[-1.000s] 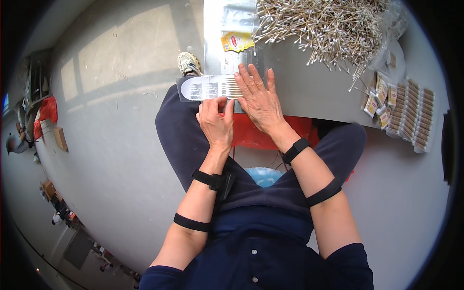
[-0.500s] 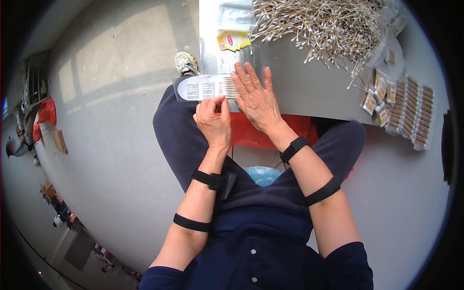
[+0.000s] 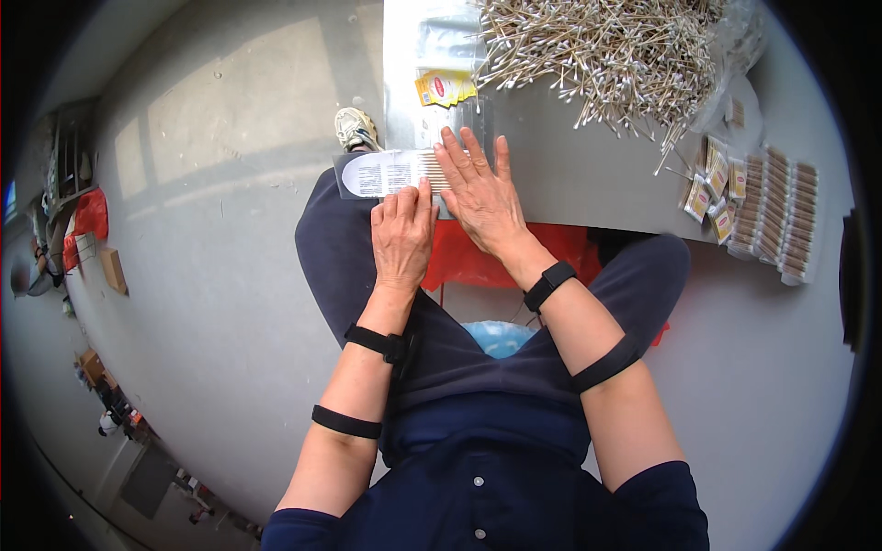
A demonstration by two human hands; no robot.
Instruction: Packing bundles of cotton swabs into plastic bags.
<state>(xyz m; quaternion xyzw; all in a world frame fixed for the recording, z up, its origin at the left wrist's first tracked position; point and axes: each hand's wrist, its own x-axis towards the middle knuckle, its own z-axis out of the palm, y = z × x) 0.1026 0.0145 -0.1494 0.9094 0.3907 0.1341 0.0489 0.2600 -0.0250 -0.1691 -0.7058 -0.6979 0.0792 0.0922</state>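
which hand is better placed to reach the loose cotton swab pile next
Probably the right hand: it is nearer the cotton swab pile, though its fingers overlap the swab row. The left hand sits farther left.

Hands: two, our left hand (image 3: 401,237) and right hand (image 3: 485,204)
Packet (image 3: 365,174): one, 11 o'clock
Swabs (image 3: 602,55): one heap, 1 o'clock, more than we can count
Bundle rows (image 3: 774,211): three, 3 o'clock
Straps (image 3: 551,285): four, ours
Buttons (image 3: 478,481): two, 6 o'clock
Shoe (image 3: 355,129): one, 11 o'clock
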